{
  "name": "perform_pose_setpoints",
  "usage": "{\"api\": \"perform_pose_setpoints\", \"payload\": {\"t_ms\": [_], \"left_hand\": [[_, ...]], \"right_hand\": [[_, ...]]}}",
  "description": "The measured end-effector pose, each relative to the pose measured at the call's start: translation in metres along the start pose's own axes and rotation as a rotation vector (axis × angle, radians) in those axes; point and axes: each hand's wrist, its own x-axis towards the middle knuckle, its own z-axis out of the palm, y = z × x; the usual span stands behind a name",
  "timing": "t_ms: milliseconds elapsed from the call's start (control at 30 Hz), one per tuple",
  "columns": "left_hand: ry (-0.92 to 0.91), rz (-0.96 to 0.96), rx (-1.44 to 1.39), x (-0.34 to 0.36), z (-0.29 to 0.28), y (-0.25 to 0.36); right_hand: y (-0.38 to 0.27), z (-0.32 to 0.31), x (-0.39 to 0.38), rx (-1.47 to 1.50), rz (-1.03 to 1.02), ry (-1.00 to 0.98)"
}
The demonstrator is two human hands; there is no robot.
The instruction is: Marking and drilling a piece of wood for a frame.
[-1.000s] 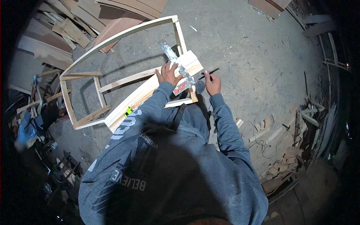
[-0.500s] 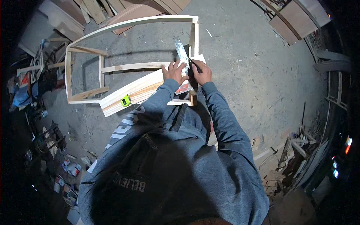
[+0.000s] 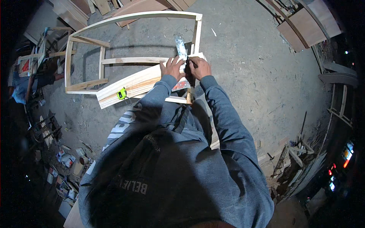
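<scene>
A long pale board [image 3: 108, 98] lies askew on a wooden frame [image 3: 197, 34] with a curved top rail. A flat, shiny metal strip [image 3: 180, 45] crosses the board near its right end. My left hand [image 3: 172, 69] presses on board and strip with spread fingers. My right hand [image 3: 200, 68], just beside it, pinches a dark pen-like tool [image 3: 190, 63] against the strip's right edge; its tip is hidden. A green tape measure [image 3: 121, 93] rests on the board's left part.
Wooden sheets [image 3: 133, 17] lie beyond the frame, and curved panels [image 3: 304, 26] at upper right. Another person [image 3: 23, 95] is at the far left, beside more framework [image 3: 36, 57]. Offcuts [image 3: 294, 157] and clutter [image 3: 66, 159] lie at lower right and lower left.
My right hand has moved left and up from beside the board to the strip's edge, bringing the dark tool onto it. My view has shifted, leaving frame and board more level.
</scene>
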Motion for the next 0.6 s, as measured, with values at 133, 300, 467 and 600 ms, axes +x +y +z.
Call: {"api": "perform_pose_setpoints", "payload": {"t_ms": [133, 300, 467, 600], "left_hand": [[-0.003, -0.009, 0.017, -0.002, -0.003, 0.001], [-0.021, -0.034, -0.010, -0.002, -0.007, 0.005], [-0.026, -0.033, -0.027, -0.002, -0.005, 0.005], [0.028, -0.006, -0.055, -0.002, 0.006, 0.000]], "right_hand": [[0.006, -0.007, -0.049, 0.043, -0.007, -0.033], [0.018, -0.014, -0.151, -0.195, 0.149, -0.401], [0.038, -0.016, -0.181, 0.182, 0.407, -0.184], [0.057, -0.006, -0.148, -0.007, 0.271, -0.029]]}}
